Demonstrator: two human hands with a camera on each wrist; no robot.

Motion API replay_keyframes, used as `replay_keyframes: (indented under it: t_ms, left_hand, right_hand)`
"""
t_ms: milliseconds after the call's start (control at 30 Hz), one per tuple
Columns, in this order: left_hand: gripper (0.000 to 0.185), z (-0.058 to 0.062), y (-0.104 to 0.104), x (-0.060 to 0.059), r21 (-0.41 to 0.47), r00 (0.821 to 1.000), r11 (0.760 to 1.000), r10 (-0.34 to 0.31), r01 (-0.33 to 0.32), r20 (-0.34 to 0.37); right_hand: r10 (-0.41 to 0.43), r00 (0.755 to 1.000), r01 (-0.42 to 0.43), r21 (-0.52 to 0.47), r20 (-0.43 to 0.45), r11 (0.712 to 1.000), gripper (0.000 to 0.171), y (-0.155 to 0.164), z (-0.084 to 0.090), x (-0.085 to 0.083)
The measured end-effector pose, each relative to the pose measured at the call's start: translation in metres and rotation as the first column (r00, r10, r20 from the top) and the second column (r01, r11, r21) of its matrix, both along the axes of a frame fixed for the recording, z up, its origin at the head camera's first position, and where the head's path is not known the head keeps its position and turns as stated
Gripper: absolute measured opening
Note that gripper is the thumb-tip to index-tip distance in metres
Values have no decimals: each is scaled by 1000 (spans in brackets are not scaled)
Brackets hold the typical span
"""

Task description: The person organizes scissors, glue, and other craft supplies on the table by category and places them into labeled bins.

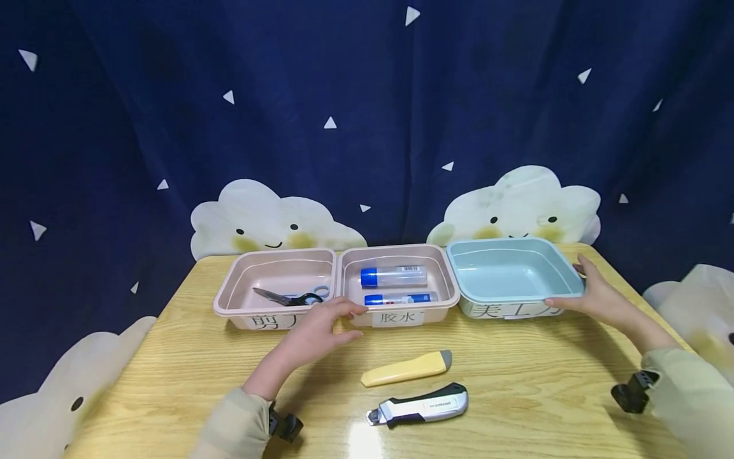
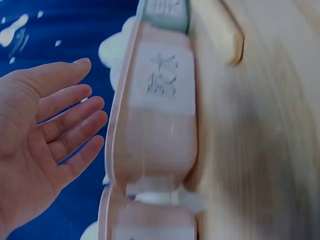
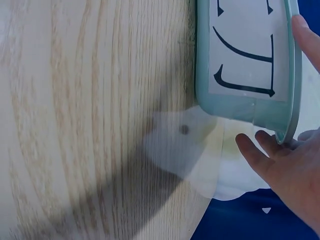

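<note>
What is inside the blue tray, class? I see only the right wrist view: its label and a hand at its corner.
Observer: The blue tray holds nothing; the right hand grips its near right corner.
Operator: Where is the other hand?
Observer: The left hand is open by the front rim of the middle pink tray, which holds two glue sticks.
Operator: Anything loose on the table?
Observer: A yellow knife and a black-and-silver knife lie on the table in front of the trays.
</note>
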State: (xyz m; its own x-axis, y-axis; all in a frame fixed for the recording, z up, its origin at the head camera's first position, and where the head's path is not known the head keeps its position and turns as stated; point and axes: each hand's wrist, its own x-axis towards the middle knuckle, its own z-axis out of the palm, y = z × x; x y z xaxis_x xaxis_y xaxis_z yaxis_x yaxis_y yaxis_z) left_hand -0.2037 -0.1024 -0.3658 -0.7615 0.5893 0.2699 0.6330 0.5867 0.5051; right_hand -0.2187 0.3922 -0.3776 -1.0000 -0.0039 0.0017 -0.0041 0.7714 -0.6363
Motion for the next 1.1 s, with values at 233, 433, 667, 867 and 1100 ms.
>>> replay_keyframes:
  t_ms: [233,433,667,867,1100]
  left_hand:
    - [40,-9,27,7,-169,990,975,-140,144,33]
    - [46,-16,43,9,-314,985,936,-134,161,106]
    - [41,-20,56,7,-361,977,910,-163,202,135]
    - [30,-29,64,10,-408,979,892,-151,196,140]
    - [30,-32,71,11,-428,981,883,-163,194,107]
  right_hand:
    - [2,998,-4,25,58,1000,118,4,1,-1]
    - [-3,996,-2,53,93,999,118,11,1,-3]
    - [54,997,-55,22,51,998,103,17,2,-2]
    - [56,998,-56,15,37,998,98,18,-1,-1]
    - [65,997,-67,46,38,997,94,18,4,0]
